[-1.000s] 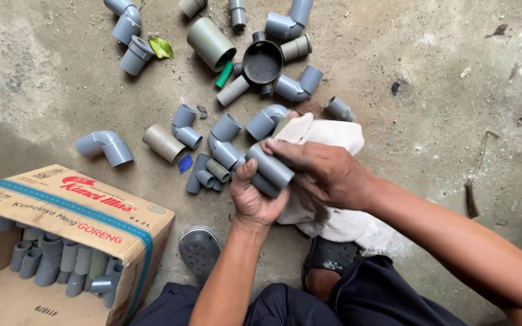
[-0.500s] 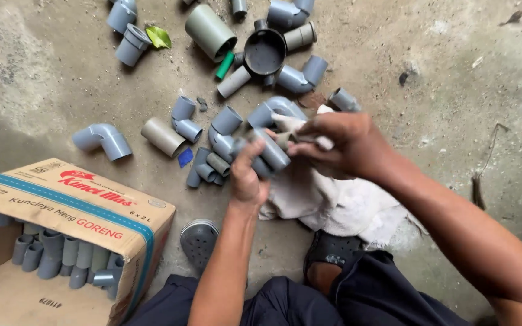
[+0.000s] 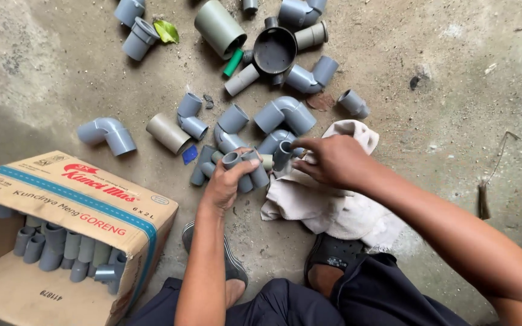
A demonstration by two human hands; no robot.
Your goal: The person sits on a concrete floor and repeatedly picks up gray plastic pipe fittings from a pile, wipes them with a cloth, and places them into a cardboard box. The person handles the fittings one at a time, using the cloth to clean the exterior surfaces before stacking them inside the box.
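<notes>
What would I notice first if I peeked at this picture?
Probably the heap of grey pipe fittings scattered over the concrete floor. In the middle, the left hand grips a grey elbow piece, while the right hand pinches another fitting over a pale cloth. At lower left, a cardboard box holds more fittings.

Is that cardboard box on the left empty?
No, the open cardboard box lying on its side holds a row of grey pipe fittings stacked inside it.
</notes>
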